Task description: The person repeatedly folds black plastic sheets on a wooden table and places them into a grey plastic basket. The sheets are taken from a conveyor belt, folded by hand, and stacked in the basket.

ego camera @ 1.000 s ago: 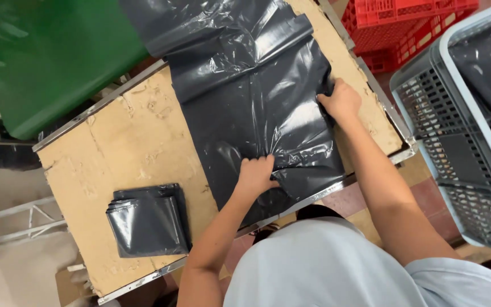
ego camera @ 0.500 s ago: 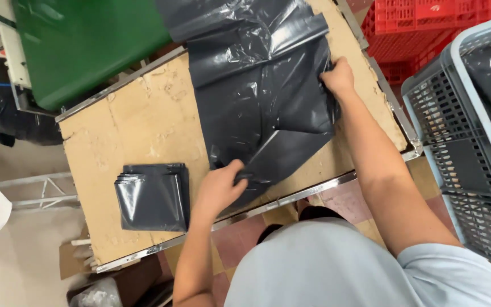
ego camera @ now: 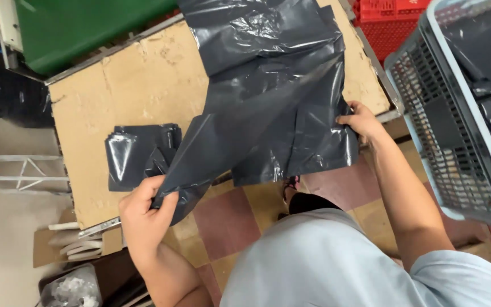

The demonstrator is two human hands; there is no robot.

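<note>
A large dark grey plastic bag is lifted off a worn wooden tabletop and hangs stretched between my hands. My left hand grips one bottom corner at the near left, pulled past the table's front edge. My right hand pinches the other side of the bag at the right, near the table's right edge. The bag's upper part still rests crumpled on the table. A stack of folded dark bags lies on the table just beyond my left hand.
A grey slatted plastic basket holding more dark bags stands at the right. A red crate sits behind it. A green surface borders the table's far left. Cardboard and a dark bin lie on the floor at lower left.
Both hands have pulled the bag toward me and off the table. My left hand moved left and nearer with its corner, spreading the bag wide. The view shifted right.
</note>
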